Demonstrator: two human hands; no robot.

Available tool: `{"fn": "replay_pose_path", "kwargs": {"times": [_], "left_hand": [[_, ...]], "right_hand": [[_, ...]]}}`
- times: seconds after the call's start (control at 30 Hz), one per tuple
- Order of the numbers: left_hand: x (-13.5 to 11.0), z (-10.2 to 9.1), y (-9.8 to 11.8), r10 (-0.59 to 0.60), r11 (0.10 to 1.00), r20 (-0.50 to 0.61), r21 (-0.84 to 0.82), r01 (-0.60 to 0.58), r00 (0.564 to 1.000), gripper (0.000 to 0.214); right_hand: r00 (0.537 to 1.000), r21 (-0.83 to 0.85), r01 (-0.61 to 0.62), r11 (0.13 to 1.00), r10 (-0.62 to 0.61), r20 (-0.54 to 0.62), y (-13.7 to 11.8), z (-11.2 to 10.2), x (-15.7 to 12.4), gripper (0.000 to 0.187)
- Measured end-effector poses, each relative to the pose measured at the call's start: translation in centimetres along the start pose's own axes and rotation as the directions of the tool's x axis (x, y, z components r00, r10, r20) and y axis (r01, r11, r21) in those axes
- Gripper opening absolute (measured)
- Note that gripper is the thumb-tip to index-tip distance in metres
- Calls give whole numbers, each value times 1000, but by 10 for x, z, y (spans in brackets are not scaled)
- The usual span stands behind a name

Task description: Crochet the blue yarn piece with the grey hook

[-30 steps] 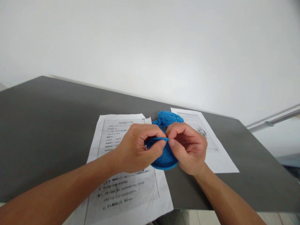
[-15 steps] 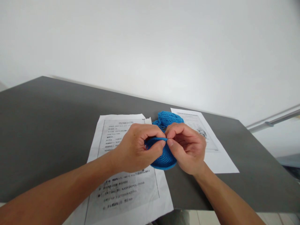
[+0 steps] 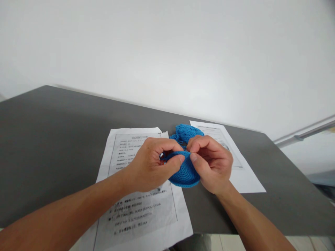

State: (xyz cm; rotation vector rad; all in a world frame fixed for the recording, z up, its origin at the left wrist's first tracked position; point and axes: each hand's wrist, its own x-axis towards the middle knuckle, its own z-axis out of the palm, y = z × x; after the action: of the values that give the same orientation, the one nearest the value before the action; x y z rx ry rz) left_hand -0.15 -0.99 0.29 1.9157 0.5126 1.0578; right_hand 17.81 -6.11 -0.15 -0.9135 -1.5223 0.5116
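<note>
A round blue crochet piece (image 3: 185, 173) is held above the grey table (image 3: 52, 139) between both hands. My left hand (image 3: 150, 165) pinches its upper left rim with thumb and curled fingers. My right hand (image 3: 213, 164) pinches the upper right rim, fingers closed; whether it also holds a hook is hidden. A bundle of blue yarn (image 3: 187, 131) lies on the table just behind the hands, with a strand running to the piece.
A printed sheet (image 3: 131, 209) lies under my left hand and hangs over the table's near edge. A second printed sheet (image 3: 243, 174) lies to the right under my right hand. A white wall stands behind the table, and a metal rail (image 3: 303, 134) shows at the right.
The crochet piece has tilted so more of its round face shows. My right hand has shifted slightly right, and the two thumbs now sit a little further apart.
</note>
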Motion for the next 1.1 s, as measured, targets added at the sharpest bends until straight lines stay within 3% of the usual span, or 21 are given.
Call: {"fn": "replay_pose_path", "kwargs": {"times": [0.47, 1.1], "left_hand": [[0, -1, 2, 77, 995, -16, 62, -76, 997, 19], [-1, -1, 3, 78, 995, -2, 69, -77, 997, 18]], "right_hand": [[1000, 33, 13, 999, -14, 25, 2, -1, 0, 14], [999, 37, -5, 999, 4, 40, 1, 1, -1, 17]]}}
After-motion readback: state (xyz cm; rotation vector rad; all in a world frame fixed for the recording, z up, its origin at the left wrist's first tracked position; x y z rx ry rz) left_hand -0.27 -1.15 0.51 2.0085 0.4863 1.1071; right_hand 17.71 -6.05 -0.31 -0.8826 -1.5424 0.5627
